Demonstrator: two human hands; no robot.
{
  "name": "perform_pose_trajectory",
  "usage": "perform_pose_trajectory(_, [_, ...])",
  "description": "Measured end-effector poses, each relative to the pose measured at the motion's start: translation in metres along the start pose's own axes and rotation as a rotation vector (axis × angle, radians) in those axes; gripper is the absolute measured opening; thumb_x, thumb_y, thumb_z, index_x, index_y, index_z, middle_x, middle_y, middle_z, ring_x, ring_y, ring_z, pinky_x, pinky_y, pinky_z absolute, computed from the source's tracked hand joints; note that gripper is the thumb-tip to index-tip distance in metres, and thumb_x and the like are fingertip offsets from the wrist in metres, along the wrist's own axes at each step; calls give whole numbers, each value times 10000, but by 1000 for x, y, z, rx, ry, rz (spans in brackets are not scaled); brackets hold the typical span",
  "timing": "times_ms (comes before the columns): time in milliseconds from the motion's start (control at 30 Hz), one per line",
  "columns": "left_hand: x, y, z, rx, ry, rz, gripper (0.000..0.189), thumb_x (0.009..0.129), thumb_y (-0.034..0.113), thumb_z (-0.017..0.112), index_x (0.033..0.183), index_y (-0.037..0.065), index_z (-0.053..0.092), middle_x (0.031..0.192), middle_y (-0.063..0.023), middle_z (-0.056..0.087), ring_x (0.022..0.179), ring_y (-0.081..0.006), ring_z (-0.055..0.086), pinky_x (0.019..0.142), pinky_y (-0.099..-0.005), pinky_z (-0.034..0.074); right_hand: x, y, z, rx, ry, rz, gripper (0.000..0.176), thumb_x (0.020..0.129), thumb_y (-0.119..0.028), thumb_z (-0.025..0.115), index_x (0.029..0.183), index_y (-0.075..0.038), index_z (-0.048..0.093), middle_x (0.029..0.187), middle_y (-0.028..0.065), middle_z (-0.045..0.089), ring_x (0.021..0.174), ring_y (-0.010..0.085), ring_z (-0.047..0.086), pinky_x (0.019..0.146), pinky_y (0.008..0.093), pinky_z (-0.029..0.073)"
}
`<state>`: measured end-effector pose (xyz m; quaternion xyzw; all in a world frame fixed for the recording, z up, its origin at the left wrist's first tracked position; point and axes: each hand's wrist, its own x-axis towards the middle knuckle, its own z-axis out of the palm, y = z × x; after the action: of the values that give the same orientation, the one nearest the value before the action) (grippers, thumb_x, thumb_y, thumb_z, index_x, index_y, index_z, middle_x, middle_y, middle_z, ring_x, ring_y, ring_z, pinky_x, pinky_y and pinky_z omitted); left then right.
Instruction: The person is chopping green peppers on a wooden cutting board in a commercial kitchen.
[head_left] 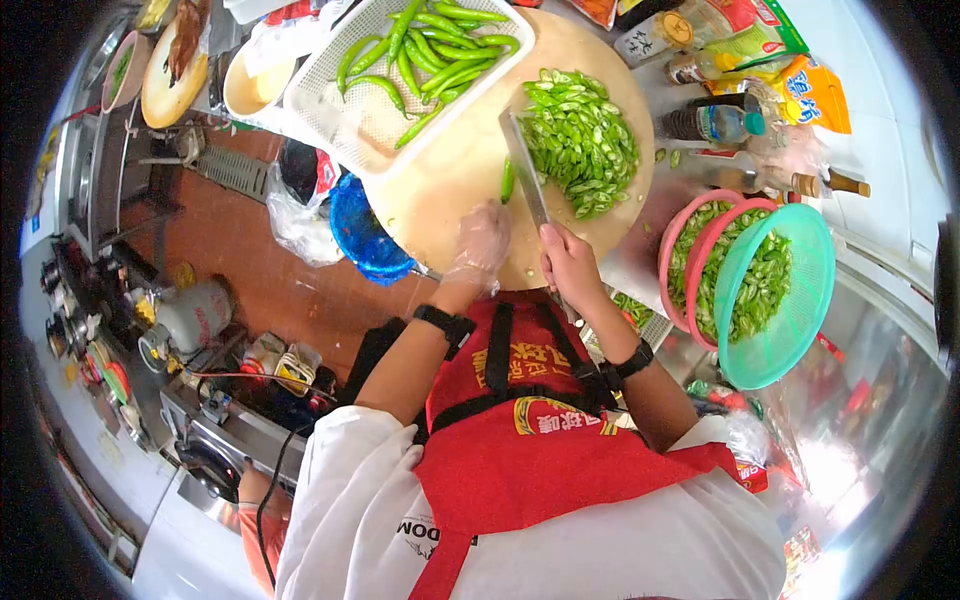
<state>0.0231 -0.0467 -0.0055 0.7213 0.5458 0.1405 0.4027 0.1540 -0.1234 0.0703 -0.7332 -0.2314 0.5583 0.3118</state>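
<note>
1. R hand (567, 262): is clenching cleaver (528, 170) by handle; blade is lying btwn chili pc (508, 181) & sliced green chilies (578, 142).
2. L hand (482, 242), in clear glove: is resting on round chopping board (430, 205), by near end of chili pc; can't tell if gripping.
3. Slices are heaping on board's R side.
4. Whole green chilies (455, 68) are sitting in white basket (300, 103), far L, overlapping board.
5. Teal colander (815, 310) w/ more slices is standing R of board, beside 2 pinkish-red colanders.

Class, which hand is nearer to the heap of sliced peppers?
Right hand, with the cleaver, just short of the heap; left hand farther off, on the cleaver's other side.
</note>
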Motion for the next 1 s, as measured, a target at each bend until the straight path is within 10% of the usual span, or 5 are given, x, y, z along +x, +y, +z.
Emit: perform_pose_trajectory(1000, [22, -17, 1, 37, 0, 87, 198, 877, 176, 518, 829, 1, 596, 773, -250, 602, 705, -434, 588, 612, -490, 472, -8, -3, 2, 7, -73, 2, 467, 952, -402, 481, 1259, -59, 558, 573, -4, 481, 527, 86, 471, 512, 270, 412])
